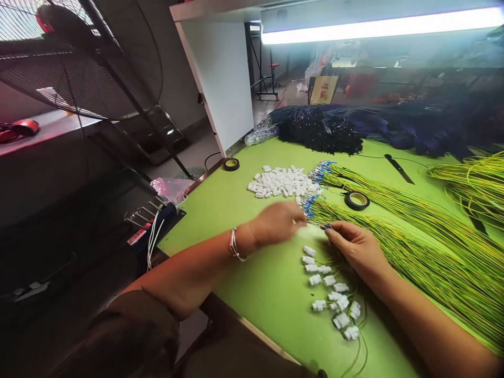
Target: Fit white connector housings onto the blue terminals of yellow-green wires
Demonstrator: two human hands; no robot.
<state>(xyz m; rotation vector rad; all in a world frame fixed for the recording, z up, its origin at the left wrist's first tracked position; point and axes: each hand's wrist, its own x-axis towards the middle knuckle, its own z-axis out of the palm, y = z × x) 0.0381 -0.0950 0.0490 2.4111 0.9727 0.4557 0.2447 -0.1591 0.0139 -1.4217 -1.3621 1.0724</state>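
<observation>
My right hand [356, 245] pinches a yellow-green wire near its blue-sleeved end [326, 226], between thumb and forefinger. My left hand [277, 223] is blurred by motion, its fingers closed close to that wire end; something small and pale shows at the fingertips, too smeared to name. Beyond my left hand is a heap of loose white connector housings [279, 181]. Bundles of yellow-green wires [429, 262] run under and past my right hand, their blue and silver terminals [310, 205] pointing left. Nearer me lie several white connectors [340, 319] with wires attached.
On the green table [220, 231] are a roll of black tape [357, 200], another tape roll [231, 164] and a dark blade-like strip [399, 169]. Dark wire bundles [318, 131] line the back. A light tube [378, 25] hangs above; a large fan [86, 58] stands left.
</observation>
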